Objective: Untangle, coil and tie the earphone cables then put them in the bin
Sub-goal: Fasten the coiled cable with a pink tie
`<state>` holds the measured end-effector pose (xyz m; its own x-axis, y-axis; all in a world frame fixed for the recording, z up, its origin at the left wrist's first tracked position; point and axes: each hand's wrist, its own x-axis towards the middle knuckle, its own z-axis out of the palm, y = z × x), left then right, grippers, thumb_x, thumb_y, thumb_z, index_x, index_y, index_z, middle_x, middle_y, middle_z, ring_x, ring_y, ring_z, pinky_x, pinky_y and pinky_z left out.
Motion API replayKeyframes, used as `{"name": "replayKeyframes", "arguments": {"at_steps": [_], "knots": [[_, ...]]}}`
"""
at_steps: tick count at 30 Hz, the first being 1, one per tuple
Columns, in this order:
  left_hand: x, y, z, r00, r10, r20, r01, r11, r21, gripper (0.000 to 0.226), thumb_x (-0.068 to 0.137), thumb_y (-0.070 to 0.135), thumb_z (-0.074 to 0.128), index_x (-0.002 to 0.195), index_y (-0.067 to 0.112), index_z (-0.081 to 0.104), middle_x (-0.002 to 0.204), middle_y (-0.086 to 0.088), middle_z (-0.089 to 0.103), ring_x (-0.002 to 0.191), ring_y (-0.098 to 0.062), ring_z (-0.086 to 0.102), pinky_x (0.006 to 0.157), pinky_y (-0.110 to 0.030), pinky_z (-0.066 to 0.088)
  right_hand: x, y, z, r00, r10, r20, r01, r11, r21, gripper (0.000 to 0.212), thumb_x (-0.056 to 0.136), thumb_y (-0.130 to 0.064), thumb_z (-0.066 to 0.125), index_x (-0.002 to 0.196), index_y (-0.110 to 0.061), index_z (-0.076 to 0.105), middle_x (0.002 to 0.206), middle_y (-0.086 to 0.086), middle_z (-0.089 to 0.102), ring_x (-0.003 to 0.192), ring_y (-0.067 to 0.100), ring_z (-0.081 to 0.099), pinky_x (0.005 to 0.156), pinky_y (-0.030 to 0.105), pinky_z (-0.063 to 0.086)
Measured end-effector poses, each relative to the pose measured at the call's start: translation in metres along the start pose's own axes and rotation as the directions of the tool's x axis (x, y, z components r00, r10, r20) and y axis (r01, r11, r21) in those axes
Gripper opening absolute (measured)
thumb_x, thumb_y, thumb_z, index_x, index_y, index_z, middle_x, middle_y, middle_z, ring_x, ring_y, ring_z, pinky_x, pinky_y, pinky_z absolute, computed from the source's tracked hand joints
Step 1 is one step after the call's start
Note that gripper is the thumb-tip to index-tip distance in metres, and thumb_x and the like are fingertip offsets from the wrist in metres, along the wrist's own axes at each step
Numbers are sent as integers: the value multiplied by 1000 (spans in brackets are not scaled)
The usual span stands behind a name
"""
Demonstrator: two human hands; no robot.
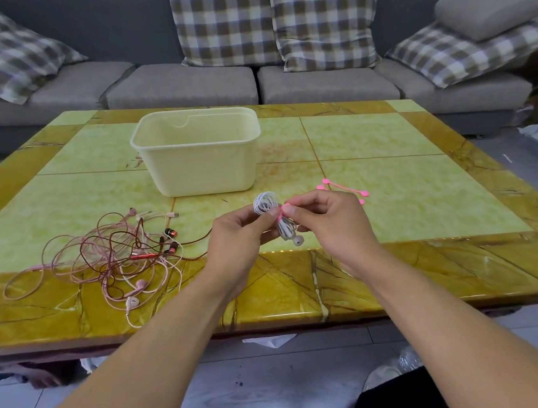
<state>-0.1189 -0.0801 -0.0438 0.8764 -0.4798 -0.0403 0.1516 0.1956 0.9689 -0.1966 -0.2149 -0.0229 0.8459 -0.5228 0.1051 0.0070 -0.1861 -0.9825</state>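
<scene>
Head view: a person's left hand grips a coiled white earphone cable above the surface, fingers curled round it to keep the loops together, while the right hand pinches a pink tie at its waist, apparently to fasten it. The bin waits at 12 o'clock; tangled pink and red earphones lie at 9, spare ties at 2.

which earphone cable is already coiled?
The white earphone cable, bundled between both hands with a pink tie around it. The pink and dark red cables lie tangled on the table.
</scene>
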Motion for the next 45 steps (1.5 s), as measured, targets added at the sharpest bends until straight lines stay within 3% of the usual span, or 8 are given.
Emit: {"name": "replayKeyframes", "arguments": {"at_steps": [7,12,16,22,31,36,40,45], "knots": [[2,0,-2,995,-64,81,70,994,-79,15,93,9,68,99,-2,74,99,-20,76,90,-25,73,89,-31,58,3,-1,-5,987,131,90,-144,978,152,11,86,-10,79,96,-11,75,85,9,78,74,13,73,67,20,55],[2,3,-2,979,-135,155,159,975,-156,13,94,8,65,100,-1,74,98,-17,76,87,-21,74,79,-25,57,5,2,-9,984,115,133,-130,986,108,8,89,-13,77,97,-12,77,93,12,78,80,13,72,69,22,55],[2,3,-1,962,-212,170,243,952,-188,15,95,8,64,103,-2,71,100,-15,75,90,-20,73,82,-26,59,6,3,-13,984,83,156,-87,996,13,11,88,-15,78,97,-11,75,92,8,79,82,13,71,74,24,56],[2,2,1,964,-223,143,249,947,-201,14,96,7,62,102,-4,70,96,-15,76,87,-19,74,77,-23,59,7,6,-14,985,85,152,-84,996,-15,12,89,-17,77,98,-10,77,91,8,79,86,19,74,84,35,61],[1,7,-1,939,-286,191,322,927,-192,29,92,7,66,116,-10,67,106,-18,75,89,-19,74,75,-22,59,7,3,-22,964,116,240,-128,991,32,17,88,-5,74,105,-2,75,96,16,78,86,20,75,78,26,60],[0,7,-2,950,-269,157,288,951,-112,35,83,7,76,111,-14,69,107,-22,74,94,-23,74,82,-25,60,7,4,-21,967,152,206,-160,987,23,18,88,-6,76,105,-1,77,93,13,79,87,23,76,77,25,60],[-1,10,-2,949,-300,98,306,950,-58,14,86,-2,72,97,-12,72,95,-20,76,81,-22,75,72,-24,60,6,6,-17,967,152,203,-154,988,-6,21,83,-9,81,102,-3,78,92,11,79,87,22,77,80,27,61],[-2,8,5,940,-341,-18,327,914,-240,3,83,-5,71,86,-5,72,82,-15,74,71,-18,73,68,-25,60,6,2,-13,975,137,172,-147,988,44,21,81,-9,83,101,-7,78,92,10,79,88,21,77,80,26,61]]}}
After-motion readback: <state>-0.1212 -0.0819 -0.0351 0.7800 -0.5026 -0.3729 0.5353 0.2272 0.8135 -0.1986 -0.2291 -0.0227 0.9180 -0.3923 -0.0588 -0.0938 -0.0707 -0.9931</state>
